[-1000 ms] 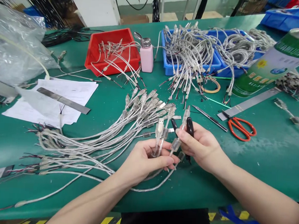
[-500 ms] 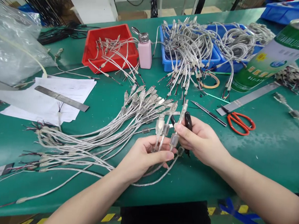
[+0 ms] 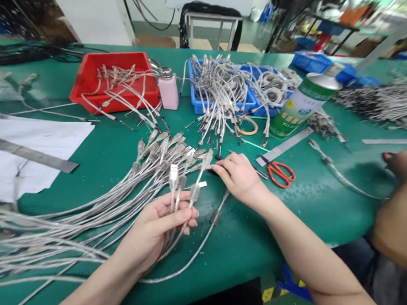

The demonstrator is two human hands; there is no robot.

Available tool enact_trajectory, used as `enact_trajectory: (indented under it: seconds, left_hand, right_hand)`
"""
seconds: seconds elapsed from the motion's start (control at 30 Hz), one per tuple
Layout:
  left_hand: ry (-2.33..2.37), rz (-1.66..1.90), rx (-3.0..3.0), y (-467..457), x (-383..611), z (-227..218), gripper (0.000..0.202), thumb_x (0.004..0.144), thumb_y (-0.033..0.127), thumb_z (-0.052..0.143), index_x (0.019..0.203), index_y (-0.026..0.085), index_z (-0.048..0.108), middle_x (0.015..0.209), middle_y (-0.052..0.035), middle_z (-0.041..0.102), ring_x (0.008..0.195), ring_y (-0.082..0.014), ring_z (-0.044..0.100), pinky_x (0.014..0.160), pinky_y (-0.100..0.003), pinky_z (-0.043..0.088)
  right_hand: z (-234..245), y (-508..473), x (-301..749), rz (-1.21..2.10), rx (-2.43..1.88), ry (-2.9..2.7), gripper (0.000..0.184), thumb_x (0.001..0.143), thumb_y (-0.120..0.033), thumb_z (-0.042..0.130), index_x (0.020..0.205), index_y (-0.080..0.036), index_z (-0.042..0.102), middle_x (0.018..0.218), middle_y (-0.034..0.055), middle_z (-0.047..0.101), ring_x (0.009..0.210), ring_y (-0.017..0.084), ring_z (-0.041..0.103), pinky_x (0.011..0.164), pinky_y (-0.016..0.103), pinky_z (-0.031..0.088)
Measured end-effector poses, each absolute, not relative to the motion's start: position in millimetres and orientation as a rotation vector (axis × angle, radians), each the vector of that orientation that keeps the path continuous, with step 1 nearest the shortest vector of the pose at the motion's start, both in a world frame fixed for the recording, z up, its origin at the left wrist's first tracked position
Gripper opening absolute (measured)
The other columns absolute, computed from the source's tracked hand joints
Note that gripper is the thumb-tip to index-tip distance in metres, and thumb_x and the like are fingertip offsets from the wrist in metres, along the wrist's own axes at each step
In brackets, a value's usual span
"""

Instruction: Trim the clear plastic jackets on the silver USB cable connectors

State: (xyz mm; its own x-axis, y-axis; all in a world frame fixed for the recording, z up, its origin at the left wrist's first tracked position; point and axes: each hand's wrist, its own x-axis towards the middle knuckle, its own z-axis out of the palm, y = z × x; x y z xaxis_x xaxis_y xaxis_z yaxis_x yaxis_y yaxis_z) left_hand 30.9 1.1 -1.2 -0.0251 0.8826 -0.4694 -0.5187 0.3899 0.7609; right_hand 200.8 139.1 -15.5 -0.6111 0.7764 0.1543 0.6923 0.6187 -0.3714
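My left hand (image 3: 162,223) is closed around a few silver USB cables (image 3: 174,187), holding their plugs upright above the green table (image 3: 289,211). These cables belong to a large fan of silver cables (image 3: 95,201) spread to the left. My right hand (image 3: 241,177) rests palm down on the table by the plug ends of the fan, fingers curled. Under its fingers a bit of a black-handled tool (image 3: 217,170) shows; the rest is hidden.
Red-handled scissors (image 3: 280,172) and a steel ruler (image 3: 285,145) lie right of my right hand. Behind are a red bin (image 3: 91,80), a pink pump bottle (image 3: 168,89), blue bins of cables (image 3: 223,87) and a green can (image 3: 301,103). Another person's hand (image 3: 402,163) is at the right edge. Papers (image 3: 36,153) lie left.
My right hand has let go of the cable it held up and dropped to the table by the plugs. The view has swung right, bringing another person's hand into sight.
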Motion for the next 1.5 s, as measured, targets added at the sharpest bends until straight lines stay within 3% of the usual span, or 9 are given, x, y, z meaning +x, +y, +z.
enact_trajectory:
  seconds: [0.17,0.37,0.57,0.7,0.8,0.9,0.97,1.17,1.5]
  left_hand:
    - [1.097,1.191,0.413,-0.7,30.9,-1.1,0.025,0.071,0.017,0.073,0.094,0.015,0.062,0.072,-0.0042,0.067,0.063,-0.0114,0.06,0.053,-0.018,0.046]
    - [1.033,1.228,0.442,0.3,32.1,-2.5,0.022,0.072,0.017,0.072,0.09,0.015,0.061,0.07,-0.0032,0.066,0.064,-0.0121,0.059,0.053,-0.019,0.044]
    - [0.915,1.22,0.343,2.4,30.9,-7.0,0.019,0.07,0.013,0.071,0.085,0.014,0.059,0.067,-0.0033,0.065,0.061,-0.0116,0.059,0.055,-0.019,0.044]
    - [0.872,1.252,0.283,2.8,29.9,-8.2,0.018,0.07,0.01,0.07,0.084,0.012,0.058,0.066,-0.0037,0.063,0.061,-0.0111,0.059,0.06,-0.019,0.045]
    - [0.81,1.287,0.242,2.1,29.0,-6.6,0.02,0.07,0.01,0.069,0.085,0.011,0.058,0.064,-0.0031,0.062,0.057,-0.0103,0.057,0.055,-0.019,0.043]
    - [0.749,1.328,0.238,1.6,28.6,-4.4,0.021,0.069,0.012,0.07,0.085,0.01,0.058,0.062,-0.0031,0.061,0.055,-0.0106,0.056,0.053,-0.019,0.041]
    - [0.74,1.343,0.244,1.6,28.5,-3.6,0.018,0.07,0.012,0.069,0.084,0.01,0.058,0.062,-0.0038,0.061,0.055,-0.0107,0.056,0.053,-0.018,0.041]
    - [0.652,1.328,0.236,0.5,28.1,-5.4,0.007,0.077,0.01,0.062,0.083,0.011,0.058,0.063,-0.0038,0.058,0.054,-0.0092,0.054,0.052,-0.018,0.039]
    - [0.641,1.342,0.27,-1.0,32.1,-6.6,0.011,0.076,0.012,0.064,0.086,0.011,0.06,0.063,-0.0041,0.059,0.052,-0.0088,0.052,0.053,-0.019,0.037]
  right_hand:
    - [-15.5,163.9,213.0,0.171,-1.392,-2.467,0.034,0.096,-0.03,0.037,0.092,-0.013,0.066,0.09,0.0125,0.06,0.089,0.025,0.052,0.084,0.038,0.038]
    - [-42.2,192.5,223.3,0.185,-1.59,-2.368,0.02,0.087,-0.027,0.051,0.086,-0.01,0.061,0.089,0.0181,0.059,0.092,0.031,0.052,0.083,0.043,0.037]
    - [-51.8,209.5,230.6,0.401,-1.632,-2.294,0.02,0.08,-0.03,0.057,0.066,-0.016,0.053,0.069,0.011,0.06,0.073,0.027,0.058,0.069,0.037,0.042]
    - [-34.3,194.4,223.5,0.538,-1.467,-2.167,0.014,0.09,-0.032,0.045,0.086,-0.018,0.048,0.075,0.006,0.062,0.063,0.018,0.059,0.061,0.03,0.045]
    - [-18.0,156.3,212.0,0.767,-1.066,-2.035,0.015,0.095,-0.033,0.038,0.104,-0.021,0.039,0.084,0.003,0.063,0.054,0.012,0.054,0.05,0.024,0.043]
    - [-9.1,111.8,204.0,0.877,-0.697,-2.081,0.017,0.095,-0.025,0.041,0.111,-0.022,0.045,0.079,0.0019,0.062,0.068,0.014,0.059,0.059,0.025,0.046]
    - [-9.0,90.5,200.9,0.742,-0.516,-2.285,0.018,0.093,-0.021,0.044,0.11,-0.021,0.051,0.085,0.0033,0.063,0.077,0.015,0.059,0.067,0.027,0.047]
    - [-15.4,78.8,194.5,0.589,-0.466,-2.352,0.017,0.091,-0.014,0.047,0.107,-0.016,0.053,0.089,0.0042,0.062,0.077,0.014,0.055,0.071,0.027,0.045]
    - [-14.7,76.6,194.1,0.489,-0.426,-2.367,0.014,0.091,-0.015,0.05,0.103,-0.013,0.055,0.08,0.004,0.06,0.069,0.013,0.05,0.061,0.025,0.042]
